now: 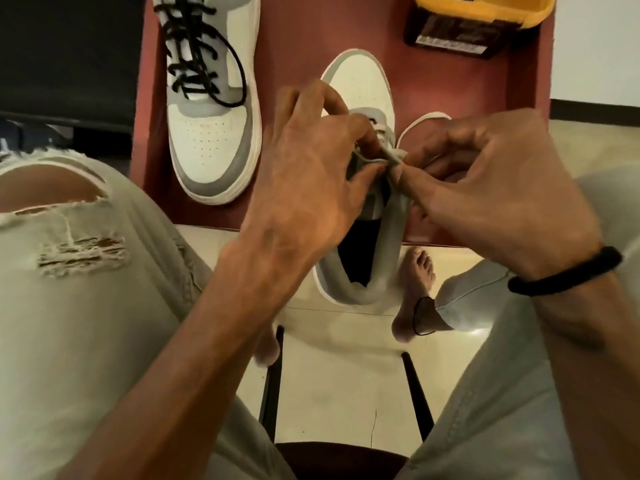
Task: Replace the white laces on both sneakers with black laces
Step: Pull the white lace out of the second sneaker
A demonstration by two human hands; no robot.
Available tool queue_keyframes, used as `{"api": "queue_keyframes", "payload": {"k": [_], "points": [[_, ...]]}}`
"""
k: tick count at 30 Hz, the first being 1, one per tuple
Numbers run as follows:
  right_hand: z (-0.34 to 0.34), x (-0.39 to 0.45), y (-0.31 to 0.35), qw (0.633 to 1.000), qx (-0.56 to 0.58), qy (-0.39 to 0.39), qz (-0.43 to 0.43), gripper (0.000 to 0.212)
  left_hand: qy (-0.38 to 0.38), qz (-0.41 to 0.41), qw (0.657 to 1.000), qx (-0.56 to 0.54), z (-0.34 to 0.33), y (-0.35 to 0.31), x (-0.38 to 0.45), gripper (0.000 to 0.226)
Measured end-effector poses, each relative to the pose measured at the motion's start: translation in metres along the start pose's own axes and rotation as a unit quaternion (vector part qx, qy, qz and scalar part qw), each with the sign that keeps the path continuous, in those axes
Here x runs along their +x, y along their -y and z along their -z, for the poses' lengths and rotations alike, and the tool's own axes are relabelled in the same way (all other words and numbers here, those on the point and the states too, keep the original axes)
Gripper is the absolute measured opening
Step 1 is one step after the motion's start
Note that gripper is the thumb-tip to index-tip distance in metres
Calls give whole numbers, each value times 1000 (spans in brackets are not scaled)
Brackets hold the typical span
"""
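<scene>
Sneakers sit on a dark red bench (298, 32), which fills the upper middle of the view, with pale tiled floor (332, 389) below it and the person's legs in light ripped trousers (86, 306) at either side. The left sneaker (211, 109), white and grey, lies flat on the bench with its toe toward the person and is already threaded with a black lace (204, 64), whose loose loop trails over its side. The right sneaker (363, 84) points away, its heel hanging past the near bench edge. A yellow tub (485, 12) rests on a dark box (453, 36) at the far right corner of the bench. The left hand (311, 168) is curled over the right sneaker's tongue area, fingers pinching there; exactly what they pinch is hidden. The right hand (491, 188), a black band (568, 275) on its wrist, pinches the white lace (426, 117) just beside the left fingertips, and a loop of that lace arcs out onto the bench beside the shoe. A bare foot (415, 289) rests on the floor beneath.
</scene>
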State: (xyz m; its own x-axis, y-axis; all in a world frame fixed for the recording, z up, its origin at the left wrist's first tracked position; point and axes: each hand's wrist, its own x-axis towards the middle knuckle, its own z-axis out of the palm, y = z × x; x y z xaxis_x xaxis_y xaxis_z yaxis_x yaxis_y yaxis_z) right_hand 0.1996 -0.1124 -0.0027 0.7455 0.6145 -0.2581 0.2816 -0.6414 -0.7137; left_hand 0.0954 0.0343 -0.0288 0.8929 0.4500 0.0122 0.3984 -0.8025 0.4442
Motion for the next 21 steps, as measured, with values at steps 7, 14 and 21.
{"api": "queue_keyframes", "payload": {"k": [7, 14, 21], "points": [[-1, 2, -5, 1000, -5, -7, 13, 9, -10, 10, 1000, -15, -1, -3, -4, 19], [-5, 4, -7, 999, 33, -12, -11, 9, -110, 117, 987, -26, 37, 38, 9, 22], [-5, 5, -3, 1000, 17, -6, -10, 9, -147, 200, 968, -32, 36, 51, 2, 58]]}}
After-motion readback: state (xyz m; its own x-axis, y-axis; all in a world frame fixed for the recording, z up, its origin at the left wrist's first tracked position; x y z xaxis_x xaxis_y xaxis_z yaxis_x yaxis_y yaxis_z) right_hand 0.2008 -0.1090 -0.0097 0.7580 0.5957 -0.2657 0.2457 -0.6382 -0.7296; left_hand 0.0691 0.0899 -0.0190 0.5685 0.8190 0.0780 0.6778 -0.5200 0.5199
